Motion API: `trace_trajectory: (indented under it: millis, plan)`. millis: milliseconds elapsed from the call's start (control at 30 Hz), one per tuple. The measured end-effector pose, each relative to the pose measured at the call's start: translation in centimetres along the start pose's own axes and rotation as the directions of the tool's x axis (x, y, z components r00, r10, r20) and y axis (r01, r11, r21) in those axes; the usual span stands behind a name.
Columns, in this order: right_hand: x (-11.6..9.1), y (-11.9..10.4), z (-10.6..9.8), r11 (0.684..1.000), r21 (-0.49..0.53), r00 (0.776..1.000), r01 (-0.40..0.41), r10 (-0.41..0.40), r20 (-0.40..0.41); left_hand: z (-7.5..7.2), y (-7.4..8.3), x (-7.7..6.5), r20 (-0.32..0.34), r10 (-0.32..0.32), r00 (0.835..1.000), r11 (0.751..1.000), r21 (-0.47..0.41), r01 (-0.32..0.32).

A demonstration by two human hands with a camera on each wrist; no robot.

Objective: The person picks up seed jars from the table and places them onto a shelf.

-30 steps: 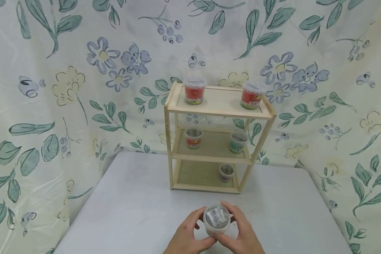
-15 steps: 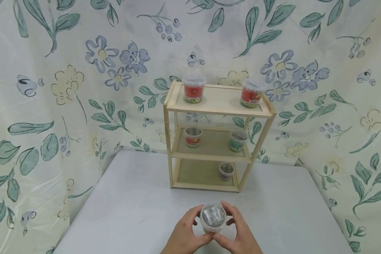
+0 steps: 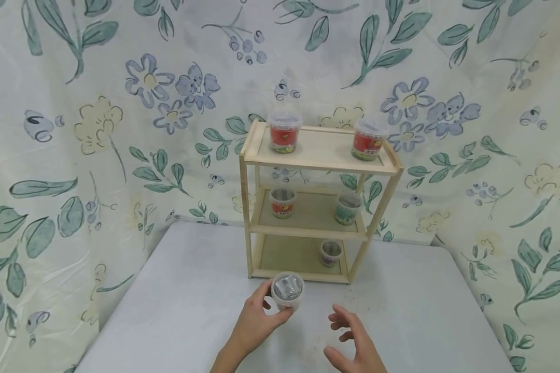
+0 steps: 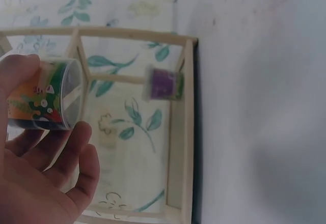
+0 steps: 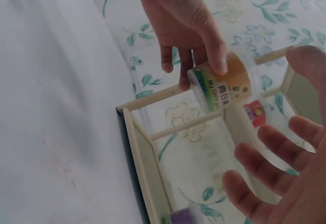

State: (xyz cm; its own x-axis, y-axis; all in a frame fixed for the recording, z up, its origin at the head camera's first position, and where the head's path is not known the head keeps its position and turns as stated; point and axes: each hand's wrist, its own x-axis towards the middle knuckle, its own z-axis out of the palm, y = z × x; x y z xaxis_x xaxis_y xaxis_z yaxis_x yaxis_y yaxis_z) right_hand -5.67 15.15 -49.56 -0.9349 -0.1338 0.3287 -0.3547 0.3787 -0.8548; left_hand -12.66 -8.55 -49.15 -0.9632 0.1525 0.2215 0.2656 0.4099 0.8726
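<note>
My left hand [image 3: 256, 316] grips a small clear plastic cup [image 3: 288, 291] between thumb and fingers, just in front of the wooden rack [image 3: 303, 275]. In the head view a silvery packet shows inside the cup. Its orange and green printed label [image 5: 226, 87] faces the right wrist view, and the cup [image 4: 43, 94] lies sideways in the left wrist view. To the right, my right hand [image 3: 357, 342] is apart from the cup, fingers spread and slightly bent, holding nothing. A purple-labelled cup [image 3: 331, 254] stands on the rack's bottom shelf, at the right.
Two red-labelled lidded cups, left [image 3: 283, 135] and right [image 3: 368, 142], stand on the top shelf. The middle shelf bears a red-labelled cup [image 3: 282, 204] and a green-labelled cup [image 3: 347, 210]. A floral cloth [image 3: 168, 155] hangs behind the white table [image 3: 191, 290].
Both hands held the cup before. The right hand has let go and moved away to the right, while the left hand has carried the cup forward and left toward the rack.
</note>
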Motion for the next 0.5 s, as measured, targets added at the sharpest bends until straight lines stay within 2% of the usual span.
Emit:
trace_trajectory:
  millis: [100, 233, 300, 500]
  plan:
    - [-0.3, -0.4, -0.1, 0.996, 0.002, 0.996, -0.091, 0.091, -0.001, -0.2, -0.4, 0.7, -0.007, -0.030, 1.000, 1.000, -0.001, 0.030]
    - [-0.7, -0.7, -0.2, 0.982, 0.000, 0.982, -0.190, 0.190, -0.002, -0.3, -1.5, 2.2, -0.002, -0.036, 0.999, 0.999, 0.000, 0.036]
    - [-1.0, -0.4, -0.3, 0.985, -0.001, 0.985, -0.171, 0.171, -0.010, -0.2, -2.2, 3.2, 0.010, -0.044, 0.999, 0.999, -0.004, 0.044]
    - [-1.6, 0.5, -0.4, 0.999, -0.034, 1.000, -0.017, 0.016, -0.027, 0.4, -4.2, 7.1, 0.012, -0.118, 0.993, 0.992, -0.042, 0.118]
